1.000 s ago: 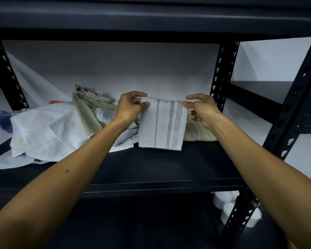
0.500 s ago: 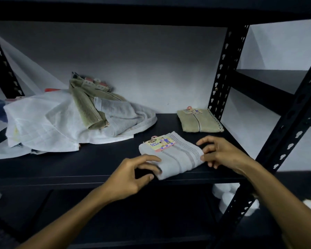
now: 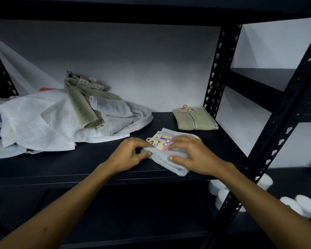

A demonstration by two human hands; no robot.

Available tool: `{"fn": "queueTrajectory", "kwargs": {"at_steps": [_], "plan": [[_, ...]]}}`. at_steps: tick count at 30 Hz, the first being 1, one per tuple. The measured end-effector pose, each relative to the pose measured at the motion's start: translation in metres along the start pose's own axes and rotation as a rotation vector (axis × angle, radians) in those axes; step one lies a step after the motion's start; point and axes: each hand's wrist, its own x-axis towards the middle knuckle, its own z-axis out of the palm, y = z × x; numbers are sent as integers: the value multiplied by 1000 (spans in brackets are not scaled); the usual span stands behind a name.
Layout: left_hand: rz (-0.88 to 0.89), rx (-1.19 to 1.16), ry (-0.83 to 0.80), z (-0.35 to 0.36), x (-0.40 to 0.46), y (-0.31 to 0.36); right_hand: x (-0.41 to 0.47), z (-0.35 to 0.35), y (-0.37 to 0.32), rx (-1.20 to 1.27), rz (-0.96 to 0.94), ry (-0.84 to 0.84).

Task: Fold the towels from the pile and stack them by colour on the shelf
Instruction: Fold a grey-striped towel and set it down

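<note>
Head view: your left hand pinches the grey towel's near corner while your right hand presses flat, probably setting the fold; it lies at the shelf's front edge, apart from the olive towel.

Matt black metal shelf; soft terry-cloth towel; glossy paper label.
</note>
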Motion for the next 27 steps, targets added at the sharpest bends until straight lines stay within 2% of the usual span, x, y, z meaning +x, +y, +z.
{"fn": "queueTrajectory", "kwargs": {"at_steps": [4,6,8,10,13,17,19,21,22,24,27], "plan": [[-76,-340,40,0,4,4,-7,6,-1,-11,-60,-64],[-81,-359,88,-1,5,4,-10,7,0,-62,-40,-56],[-24,-255,144,-4,5,-1,-14,11,-2,-141,-29,-8],[71,-57,163,-7,3,-11,-18,18,-2,-207,-63,108],[114,136,102,-8,-6,-22,-26,30,-6,-236,-120,239],[136,193,2,-9,-9,-25,-30,33,-6,-258,-183,185],[142,205,-11,-12,-4,-20,-23,23,-6,-122,-86,164],[125,184,13,-13,5,-14,-11,12,-4,45,62,245],[130,190,38,-13,11,-10,-6,8,-1,55,109,299],[115,217,55,-9,26,0,6,6,7,-24,159,325],[42,233,-67,0,50,13,22,9,16,-177,210,180]]}}
